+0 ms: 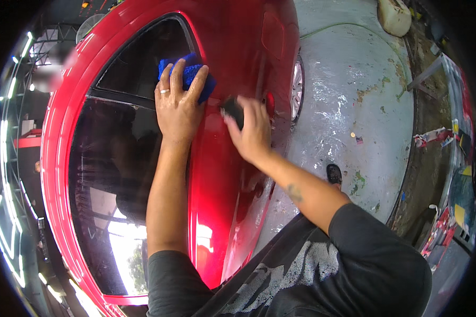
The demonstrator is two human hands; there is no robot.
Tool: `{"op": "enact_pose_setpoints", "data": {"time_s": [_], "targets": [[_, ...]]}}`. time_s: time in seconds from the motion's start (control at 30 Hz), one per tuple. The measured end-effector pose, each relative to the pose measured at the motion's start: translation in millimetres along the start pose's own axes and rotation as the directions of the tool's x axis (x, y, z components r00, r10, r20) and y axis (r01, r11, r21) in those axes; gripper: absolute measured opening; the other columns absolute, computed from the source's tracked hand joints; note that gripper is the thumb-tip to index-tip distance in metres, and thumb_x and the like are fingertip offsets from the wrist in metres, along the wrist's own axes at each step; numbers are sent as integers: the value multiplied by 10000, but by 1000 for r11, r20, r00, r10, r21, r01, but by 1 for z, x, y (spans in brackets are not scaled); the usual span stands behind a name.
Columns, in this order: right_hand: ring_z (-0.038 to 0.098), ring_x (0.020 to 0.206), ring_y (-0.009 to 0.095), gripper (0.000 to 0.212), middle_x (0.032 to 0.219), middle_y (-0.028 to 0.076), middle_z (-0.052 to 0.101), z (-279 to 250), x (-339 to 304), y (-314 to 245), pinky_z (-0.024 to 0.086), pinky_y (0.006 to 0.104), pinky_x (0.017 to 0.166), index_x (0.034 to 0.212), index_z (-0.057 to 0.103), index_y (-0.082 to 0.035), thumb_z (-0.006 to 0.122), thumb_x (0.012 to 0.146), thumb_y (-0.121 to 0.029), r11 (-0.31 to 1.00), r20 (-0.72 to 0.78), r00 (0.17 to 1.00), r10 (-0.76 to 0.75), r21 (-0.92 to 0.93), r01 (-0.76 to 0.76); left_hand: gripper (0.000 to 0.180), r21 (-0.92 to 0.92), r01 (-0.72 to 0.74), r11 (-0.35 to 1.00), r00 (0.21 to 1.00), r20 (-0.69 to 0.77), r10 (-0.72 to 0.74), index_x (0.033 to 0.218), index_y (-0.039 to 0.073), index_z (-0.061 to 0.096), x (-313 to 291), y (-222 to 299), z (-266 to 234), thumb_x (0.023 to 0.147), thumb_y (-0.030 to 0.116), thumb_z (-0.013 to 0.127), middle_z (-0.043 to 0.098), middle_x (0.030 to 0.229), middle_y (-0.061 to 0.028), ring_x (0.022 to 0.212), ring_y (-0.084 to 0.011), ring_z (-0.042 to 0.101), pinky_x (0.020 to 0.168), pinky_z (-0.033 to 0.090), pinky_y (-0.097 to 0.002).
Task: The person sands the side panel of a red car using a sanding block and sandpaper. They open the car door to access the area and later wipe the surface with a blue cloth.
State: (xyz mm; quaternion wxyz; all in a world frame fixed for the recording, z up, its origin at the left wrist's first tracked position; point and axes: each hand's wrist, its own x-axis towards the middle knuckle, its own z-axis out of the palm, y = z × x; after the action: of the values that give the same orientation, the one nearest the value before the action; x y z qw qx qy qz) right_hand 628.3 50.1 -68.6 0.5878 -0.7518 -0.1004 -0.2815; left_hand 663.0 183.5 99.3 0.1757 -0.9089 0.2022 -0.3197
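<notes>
My left hand point(177, 113), a ring on one finger, presses a blue cloth point(208, 89) against the red car point(214, 185) beside the rear side window point(143, 55). Its fingers bend over the cloth. To its right, my right hand point(255, 129) grips a small black block-like pad point(231, 112) on the red rear door, near the door handle point(270, 103). Motion blurs this hand slightly, and its fingers hide part of the pad. Below my left hand stretches the dark door window point(111, 158), bright with reflections.
A rear wheel point(298, 87) shows under the car. Along the worn grey floor point(328, 121) runs a green hose point(354, 24). An off-white container point(394, 17) stands at the far right. A cluttered rack point(455, 132) lines the right side. My shoe point(333, 173) rests on the floor.
</notes>
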Motion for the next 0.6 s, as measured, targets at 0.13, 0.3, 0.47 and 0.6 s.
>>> {"op": "enact_pose_setpoints", "data": {"time_s": [0.13, 0.3, 0.47, 0.6], "targets": [[627, 1202, 461, 645, 1363, 233, 663, -4, -31, 1, 520, 557, 1028, 1491, 579, 11, 848, 949, -213, 997, 84, 994, -67, -24, 69, 659, -31, 19, 999, 993, -119, -23, 1392, 310, 763, -17, -1, 13, 774, 132, 905, 645, 1509, -143, 1382, -441, 627, 1096, 569, -556], [657, 1235, 460, 498, 1345, 193, 731, 25, 116, 74, 545, 564, 1051, 1437, 651, -70, 783, 1018, -306, 987, -84, 993, 81, -130, -91, 696, -50, 86, 995, 977, -190, -94, 1395, 292, 767, -8, 6, 14, 745, 115, 944, 642, 1523, -153, 1413, -442, 611, 1192, 514, -565], [645, 1272, 474, 621, 1404, 252, 699, 31, 16, 33, 518, 557, 1108, 1514, 584, 3, 818, 1004, -262, 991, -39, 997, 71, -113, -75, 697, -9, 107, 994, 975, -193, -107, 1384, 329, 767, -20, 0, 31, 746, 106, 937, 644, 1525, -135, 1430, -422, 599, 1171, 518, -566], [636, 1279, 477, 629, 1416, 264, 679, 16, -56, 11, 506, 561, 1116, 1529, 571, 25, 818, 993, -193, 999, 12, 1000, 17, -38, -17, 744, 34, 113, 993, 981, -165, -106, 1408, 351, 754, -22, 2, 41, 731, 93, 925, 624, 1557, -122, 1473, -413, 564, 1167, 507, -568]]}}
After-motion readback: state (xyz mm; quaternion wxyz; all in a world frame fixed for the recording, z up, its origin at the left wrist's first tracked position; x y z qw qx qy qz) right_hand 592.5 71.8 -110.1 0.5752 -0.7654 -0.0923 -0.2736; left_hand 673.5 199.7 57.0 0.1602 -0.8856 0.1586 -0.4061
